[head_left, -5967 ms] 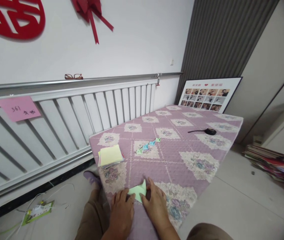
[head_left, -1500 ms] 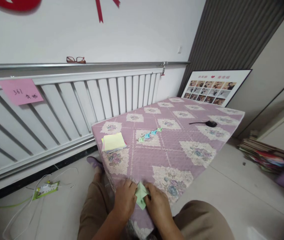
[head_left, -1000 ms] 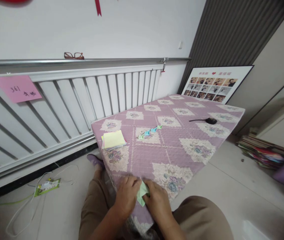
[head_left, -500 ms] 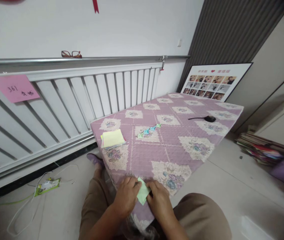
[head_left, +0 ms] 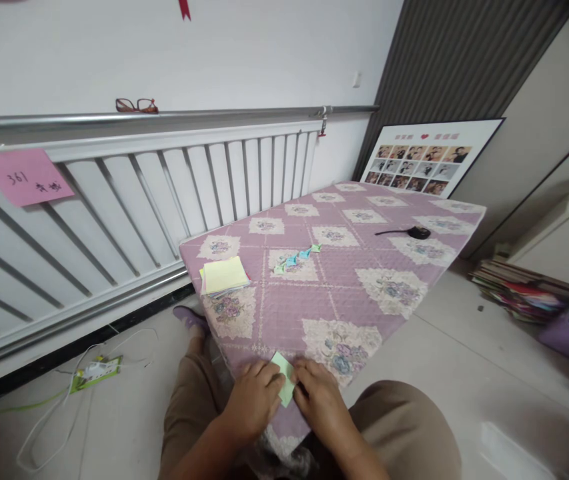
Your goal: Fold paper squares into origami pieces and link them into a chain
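Observation:
A folded sheet of light green paper [head_left: 284,379] lies at the near corner of the cloth-covered table, between my two hands. My left hand [head_left: 257,393] has its fingers closed on the left edge of the sheet. On the opposite edge, my right hand [head_left: 318,393] grips the paper with thumb and fingers. Farther up the cloth, several small folded paper pieces [head_left: 291,260], green and blue, sit in a slanting row. A stack of square paper sheets [head_left: 225,275], yellow on top, rests near the table's left edge.
The table wears a purple flowered cloth [head_left: 294,307]. A black corded object [head_left: 418,232] lies toward its right side. Behind stands a white radiator [head_left: 244,180] with glasses [head_left: 137,105] on the pipe above. A power strip [head_left: 97,372] with cables is on the floor at left.
The green paper now looks narrower, more like a strip than the earlier diamond. My left hand's fingers have come over its left part. The view has shifted slightly.

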`<state>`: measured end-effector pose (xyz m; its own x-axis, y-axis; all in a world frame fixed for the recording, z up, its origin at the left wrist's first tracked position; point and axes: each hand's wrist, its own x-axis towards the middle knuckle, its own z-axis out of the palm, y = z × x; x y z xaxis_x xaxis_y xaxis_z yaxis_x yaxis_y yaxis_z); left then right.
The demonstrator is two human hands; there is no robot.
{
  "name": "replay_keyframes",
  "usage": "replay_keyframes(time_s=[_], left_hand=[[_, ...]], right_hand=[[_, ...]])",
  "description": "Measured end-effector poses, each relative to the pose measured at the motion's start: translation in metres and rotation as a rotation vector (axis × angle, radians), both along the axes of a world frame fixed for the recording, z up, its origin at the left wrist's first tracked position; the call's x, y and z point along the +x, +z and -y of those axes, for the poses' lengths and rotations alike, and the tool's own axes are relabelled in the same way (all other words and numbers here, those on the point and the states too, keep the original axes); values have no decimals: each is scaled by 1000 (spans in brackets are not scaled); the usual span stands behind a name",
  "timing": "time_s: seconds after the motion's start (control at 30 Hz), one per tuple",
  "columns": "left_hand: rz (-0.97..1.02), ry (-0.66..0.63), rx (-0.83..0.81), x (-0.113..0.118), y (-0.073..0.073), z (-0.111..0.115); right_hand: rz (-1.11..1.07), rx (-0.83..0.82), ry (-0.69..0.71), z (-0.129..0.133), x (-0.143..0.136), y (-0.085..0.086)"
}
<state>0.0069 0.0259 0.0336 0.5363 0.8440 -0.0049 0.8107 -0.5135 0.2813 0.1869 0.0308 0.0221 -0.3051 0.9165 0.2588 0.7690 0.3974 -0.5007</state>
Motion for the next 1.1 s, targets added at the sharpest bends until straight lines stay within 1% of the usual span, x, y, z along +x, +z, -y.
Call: replay_keyframes(time_s=[0.17,0.3,0.4,0.47,0.57,0.63,0.73,0.8,0.87,1.0,1.1], left_hand=[[20,-17,-1,-2,0,5],[43,-71,5,-6,-3,11],[35,-99,-48,-10,-5,16],[29,-111,-85,-13,-6,18],[24,-104,-82,-15,-9,20],[29,-102,-66,-15,-12,20],[42,-96,-56,-15,-18,21],[46,-74,-53,-14,-24,24],[43,-25,-47,-13,-30,28],[31,104,-57,-9,-43,39],[23,141,-87,-9,-50,43]], right_hand=[[-27,0,38,6,2,5],[-37,9,50,7,4,1],[-47,22,59,4,5,-1],[-38,25,52,2,4,1],[-8,30,73,2,0,9],[23,3,124,3,-5,13],[81,-99,193,0,-11,15],[116,-161,204,-5,-12,13],[145,-196,204,-10,-12,11],[196,-210,212,-15,-11,7],[217,-212,220,-15,-11,6]])
